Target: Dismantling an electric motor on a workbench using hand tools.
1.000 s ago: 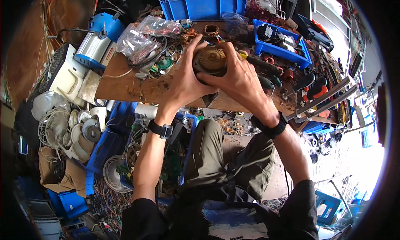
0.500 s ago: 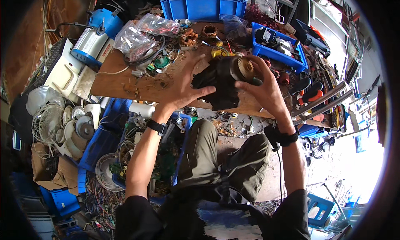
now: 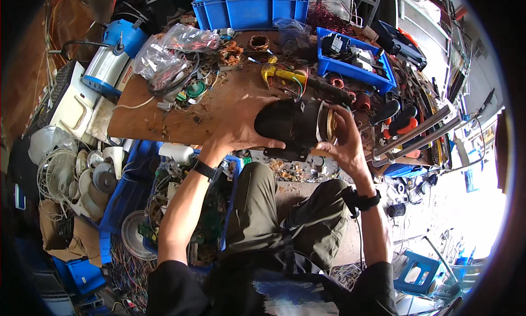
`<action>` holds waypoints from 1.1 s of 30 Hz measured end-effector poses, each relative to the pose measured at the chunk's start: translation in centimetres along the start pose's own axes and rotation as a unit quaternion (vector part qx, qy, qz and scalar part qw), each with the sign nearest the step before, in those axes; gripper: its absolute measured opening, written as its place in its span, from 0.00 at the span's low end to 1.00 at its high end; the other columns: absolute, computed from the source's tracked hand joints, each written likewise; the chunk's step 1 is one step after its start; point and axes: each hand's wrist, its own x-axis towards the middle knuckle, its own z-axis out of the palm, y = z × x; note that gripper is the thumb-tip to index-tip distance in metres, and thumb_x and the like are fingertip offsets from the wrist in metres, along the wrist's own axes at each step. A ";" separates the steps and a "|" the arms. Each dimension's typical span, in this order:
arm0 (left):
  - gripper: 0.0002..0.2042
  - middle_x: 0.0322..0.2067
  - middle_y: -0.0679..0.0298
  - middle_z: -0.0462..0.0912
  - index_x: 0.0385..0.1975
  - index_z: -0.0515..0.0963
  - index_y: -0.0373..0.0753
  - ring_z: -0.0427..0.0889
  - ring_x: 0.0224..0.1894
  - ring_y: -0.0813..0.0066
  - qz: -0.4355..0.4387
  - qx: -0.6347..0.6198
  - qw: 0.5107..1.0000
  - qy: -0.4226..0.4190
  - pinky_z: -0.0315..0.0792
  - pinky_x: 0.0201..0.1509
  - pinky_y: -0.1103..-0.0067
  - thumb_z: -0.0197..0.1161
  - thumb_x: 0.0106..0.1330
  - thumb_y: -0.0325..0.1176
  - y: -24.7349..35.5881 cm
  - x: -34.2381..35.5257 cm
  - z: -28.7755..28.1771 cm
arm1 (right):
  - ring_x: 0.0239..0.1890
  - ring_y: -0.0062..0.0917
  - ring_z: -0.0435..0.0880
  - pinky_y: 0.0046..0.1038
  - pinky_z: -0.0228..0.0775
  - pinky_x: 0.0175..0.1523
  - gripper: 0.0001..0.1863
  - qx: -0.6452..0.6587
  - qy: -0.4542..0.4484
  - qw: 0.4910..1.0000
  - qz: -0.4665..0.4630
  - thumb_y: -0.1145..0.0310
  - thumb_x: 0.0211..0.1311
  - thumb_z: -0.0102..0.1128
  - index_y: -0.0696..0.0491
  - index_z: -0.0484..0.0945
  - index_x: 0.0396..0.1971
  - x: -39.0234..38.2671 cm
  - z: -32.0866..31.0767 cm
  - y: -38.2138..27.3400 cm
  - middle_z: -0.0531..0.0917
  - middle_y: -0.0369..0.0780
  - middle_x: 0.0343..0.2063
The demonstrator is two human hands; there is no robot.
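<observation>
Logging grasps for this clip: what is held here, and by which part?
A black electric motor, lying sideways above the workbench. The left hand cups its closed rear end; the right hand grips the open front rim.

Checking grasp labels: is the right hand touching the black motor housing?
Touching. The head view shows the right hand wrapped around the brass-coloured end of the black motor housing, fingers against it, while the left hand cups the other end.

One head-worn fisheye view looks steeply down, close over the cluttered workbench [image 3: 164,124].
</observation>
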 end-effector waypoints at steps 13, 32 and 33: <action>0.51 0.60 0.52 0.83 0.66 0.75 0.37 0.83 0.62 0.52 0.054 0.074 0.996 -0.015 0.74 0.69 0.59 0.82 0.45 0.66 0.5 0.7 0.4 | 0.71 0.26 0.73 0.34 0.62 0.79 0.53 0.031 0.055 0.997 -0.040 0.68 0.44 0.89 0.57 0.68 0.72 -1.2 -0.2 2.2 0.74 0.41 0.69; 0.53 0.59 0.52 0.84 0.64 0.78 0.39 0.83 0.62 0.52 0.095 0.150 0.983 -0.041 0.68 0.75 0.51 0.77 0.43 0.75 1.0 2.0 1.1 | 0.75 0.29 0.69 0.36 0.59 0.80 0.53 -0.032 0.076 0.997 -0.003 0.64 0.44 0.89 0.57 0.68 0.71 -4.2 -0.9 2.2 0.72 0.41 0.70; 0.53 0.59 0.52 0.84 0.64 0.78 0.39 0.83 0.62 0.52 0.098 0.150 0.983 -0.041 0.68 0.75 0.51 0.77 0.43 0.75 1.1 2.2 1.3 | 0.75 0.29 0.69 0.37 0.59 0.80 0.52 -0.058 0.079 0.995 -0.005 0.65 0.44 0.89 0.57 0.68 0.71 -4.7 -1.3 2.9 0.73 0.41 0.70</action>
